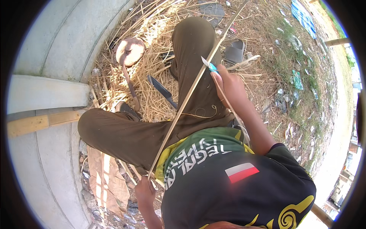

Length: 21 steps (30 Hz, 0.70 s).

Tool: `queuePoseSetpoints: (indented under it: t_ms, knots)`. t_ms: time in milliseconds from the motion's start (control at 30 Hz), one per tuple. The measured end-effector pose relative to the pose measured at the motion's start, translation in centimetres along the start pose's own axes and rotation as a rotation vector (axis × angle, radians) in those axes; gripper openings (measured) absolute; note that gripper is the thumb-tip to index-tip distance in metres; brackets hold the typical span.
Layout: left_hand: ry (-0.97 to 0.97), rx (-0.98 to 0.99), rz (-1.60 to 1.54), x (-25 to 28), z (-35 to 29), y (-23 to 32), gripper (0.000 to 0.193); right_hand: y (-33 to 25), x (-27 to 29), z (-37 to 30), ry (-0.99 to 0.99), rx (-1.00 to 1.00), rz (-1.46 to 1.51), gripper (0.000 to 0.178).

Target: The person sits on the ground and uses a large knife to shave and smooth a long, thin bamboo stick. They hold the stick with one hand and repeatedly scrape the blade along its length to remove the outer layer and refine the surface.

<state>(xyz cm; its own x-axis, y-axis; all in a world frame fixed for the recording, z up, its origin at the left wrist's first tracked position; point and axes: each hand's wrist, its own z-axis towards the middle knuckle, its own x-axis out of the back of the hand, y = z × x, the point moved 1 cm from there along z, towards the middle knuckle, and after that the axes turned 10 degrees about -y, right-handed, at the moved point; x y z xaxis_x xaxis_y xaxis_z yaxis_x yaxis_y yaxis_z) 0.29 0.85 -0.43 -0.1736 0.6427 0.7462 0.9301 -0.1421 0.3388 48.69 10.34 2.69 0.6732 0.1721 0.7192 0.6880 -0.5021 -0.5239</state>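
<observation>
A long, narrow pale strip [185, 103], which looks like split bamboo, runs slantwise across my lap and past my raised knee. Its lower end is in my left hand [145, 191], closed on it beside my hip. My right hand [230, 86] is closed on a small knife [212, 67] with a turquoise handle. The knife's pointed blade lies against the strip near my knee. A thinner strip [226, 100] hangs down from my right hand along the forearm. Across my lap curls a fine, thread-like shaving [202, 114].
On straw-like shavings [152, 38] lie a round wooden block [130, 50], a brown-handled tool [130, 87] and a dark, blade-like object [162, 91]. A grey sandal [234, 51] is beyond my knee. A pale curved wall [45, 91] borders the left; flattened cardboard [108, 179] lies near it.
</observation>
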Motion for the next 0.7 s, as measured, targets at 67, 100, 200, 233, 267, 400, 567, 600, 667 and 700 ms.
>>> queuePoseSetpoints:
  t_ms: [67, 100, 200, 233, 267, 400, 567, 600, 667, 700]
  knots:
    - [0.019, -0.053, -0.044, -0.6, 0.4, 0.5, 0.011, 0.9, 1.9, -0.2, -0.078, 0.244, 0.234, 0.057]
    - [0.031, -0.066, -0.026, -0.1, 0.9, 0.4, 0.011, 0.7, 2.2, 0.2, -0.068, 0.270, 0.253, 0.056]
    - [0.051, -0.096, -0.013, 0.9, 1.6, 0.4, 0.014, -0.1, 2.3, 0.7, 0.148, 0.411, 0.045, 0.052]
    - [0.047, -0.101, -0.031, 0.8, 1.0, 0.8, 0.016, -0.4, 2.3, 0.3, 0.121, 0.418, -0.068, 0.052]
    - [0.043, -0.106, -0.050, 0.7, 0.5, 1.3, 0.017, -0.5, 2.5, 0.1, 0.094, 0.426, -0.180, 0.051]
    - [0.082, -0.062, -0.149, 2.0, 0.4, 2.8, 0.028, -0.3, 2.2, 1.2, 0.126, 0.458, -0.136, 0.049]
    - [0.173, 0.048, -0.370, 5.6, 2.6, 7.0, 0.038, -3.0, 4.1, 1.6, 0.130, 0.414, 0.149, 0.044]
    - [0.234, 0.024, -0.392, 6.4, 3.4, 7.4, 0.039, -4.1, 4.7, 2.1, 0.125, 0.455, 0.100, 0.042]
    - [0.371, -0.042, -0.416, 9.0, 5.4, 7.9, 0.043, -6.8, 5.8, 4.1, 0.132, 0.525, 0.006, 0.040]
    - [0.453, -0.076, -0.420, 10.8, 6.6, 8.5, 0.045, -8.0, 5.3, 5.6, 0.120, 0.514, -0.229, 0.033]
